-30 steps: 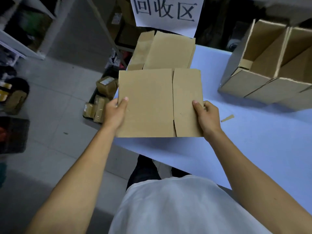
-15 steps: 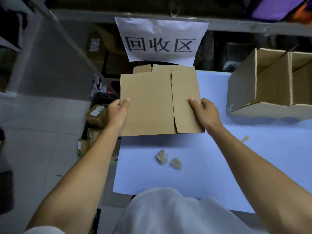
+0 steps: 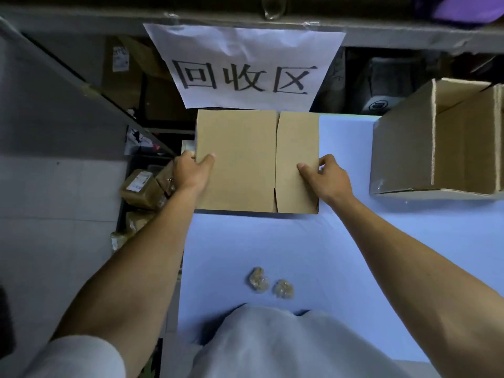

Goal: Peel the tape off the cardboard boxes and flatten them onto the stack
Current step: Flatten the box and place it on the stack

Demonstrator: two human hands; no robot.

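Flattened brown cardboard box (image 3: 245, 162) lies at far left corner of pale blue table (image 3: 354, 255), under white paper sign (image 3: 242, 66). Left hand (image 3: 191, 170) pinches its left edge, thumb on top; right hand (image 3: 327, 177) pinches right edge likewise. Stack beneath hidden. Judgement: square edges, lower evenly, let go both sides together. Open brown cardboard box (image 3: 436, 143) waits at right; two crumpled tape balls (image 3: 270, 283) near torso.

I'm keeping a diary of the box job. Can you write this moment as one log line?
step: stacking | flattened box: on table | left hand: grips left edge | right hand: grips right edge | open box: waiting
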